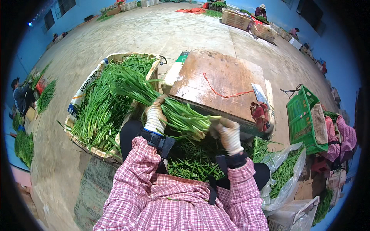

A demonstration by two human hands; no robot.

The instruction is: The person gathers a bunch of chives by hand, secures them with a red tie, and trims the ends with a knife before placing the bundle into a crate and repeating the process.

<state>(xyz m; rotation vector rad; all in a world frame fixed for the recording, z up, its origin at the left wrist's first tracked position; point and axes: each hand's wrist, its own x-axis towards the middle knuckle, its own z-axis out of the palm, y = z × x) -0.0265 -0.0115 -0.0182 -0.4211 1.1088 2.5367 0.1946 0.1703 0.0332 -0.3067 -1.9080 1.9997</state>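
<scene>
My left hand (pixel 155 116), in a pale striped glove, is closed around a thick bunch of long green chives (pixel 181 116). Its leaves trail left over a white-rimmed crate (pixel 71 122) heaped with more chives (pixel 101 104); the pale stem ends point right. At those ends my right hand (pixel 228 134), gloved too, has its fingers bent and pinched on a stem tip. Between my knees, below the bunch, lie loose green leaves and cuttings (pixel 196 166).
Ahead stands a brown board (pixel 216 73) on a box, carrying a red string (pixel 221 93) and a dark red cloth (pixel 259 115). To the right are a clear plastic bag (pixel 283 173) of greens and a green crate (pixel 304 119). Other people (pixel 261 11) sit farther off among crates.
</scene>
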